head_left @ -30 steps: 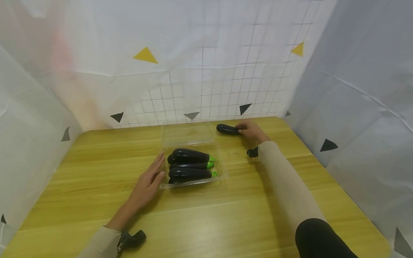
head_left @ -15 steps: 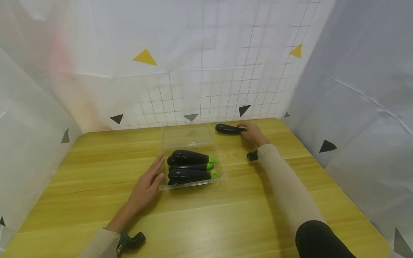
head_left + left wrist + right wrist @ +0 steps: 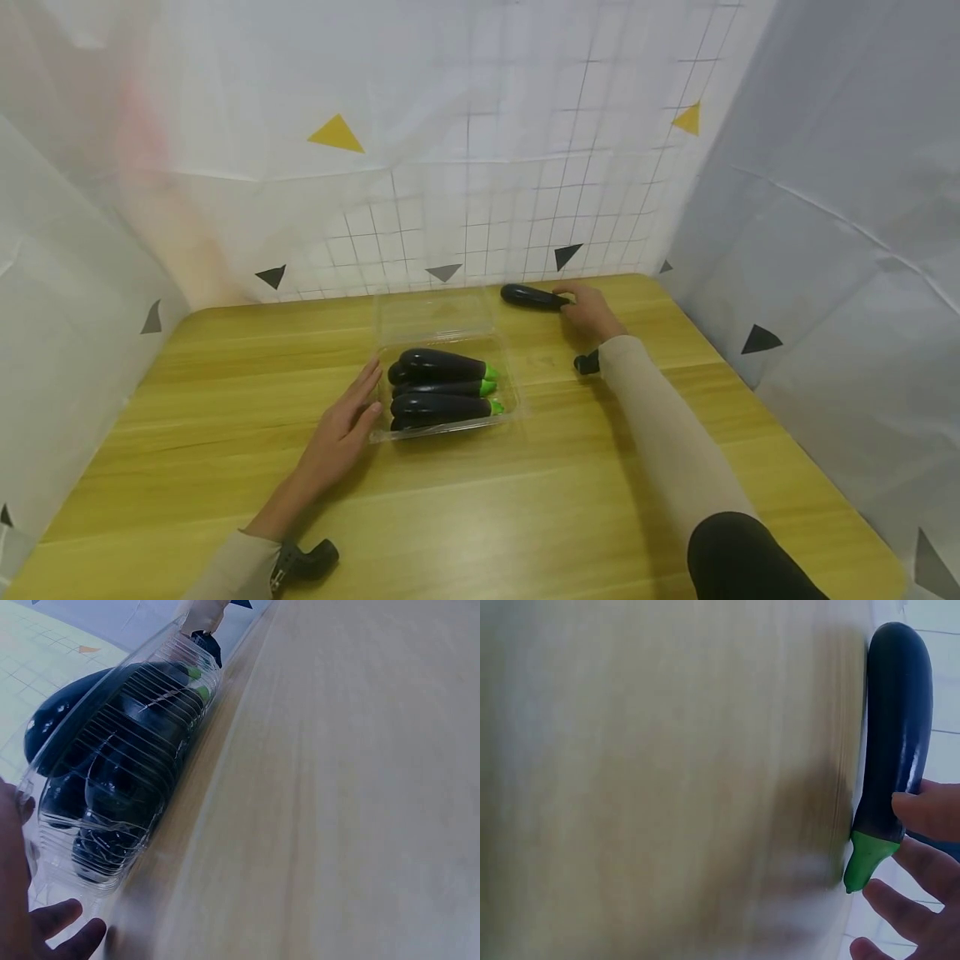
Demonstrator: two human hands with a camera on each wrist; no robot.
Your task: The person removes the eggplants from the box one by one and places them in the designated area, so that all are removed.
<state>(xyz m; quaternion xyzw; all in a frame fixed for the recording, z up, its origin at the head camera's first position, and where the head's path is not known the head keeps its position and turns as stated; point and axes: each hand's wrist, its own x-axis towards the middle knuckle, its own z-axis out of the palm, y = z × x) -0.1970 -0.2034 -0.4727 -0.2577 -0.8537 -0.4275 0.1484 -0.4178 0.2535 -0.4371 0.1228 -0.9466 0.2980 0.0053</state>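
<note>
A clear plastic clamshell box (image 3: 447, 428) sits mid-table with its lid (image 3: 435, 313) folded back toward the wall. Inside lie several dark eggplants (image 3: 442, 406) with green caps, side by side. My left hand (image 3: 337, 437) rests against the box's left end, fingers mostly straight; in the left wrist view, fingertips (image 3: 71, 911) show beside its ribbed wall. At the back right, my right hand (image 3: 587, 310) pinches a single eggplant (image 3: 531, 297) near its stem end. The right wrist view shows the thumb (image 3: 922, 810) on this eggplant's side, just above its green cap (image 3: 870, 859).
The wooden table (image 3: 480, 517) ends at a white back wall (image 3: 450, 208) with grid lines and coloured triangles. A grey-white side wall (image 3: 840, 250) stands at right. Black wrist cameras (image 3: 311, 560) are strapped to both arms.
My right hand has shifted slightly right along the single eggplant toward its stem end, and that eggplant has turned a little. The left hand and the box have stayed put.
</note>
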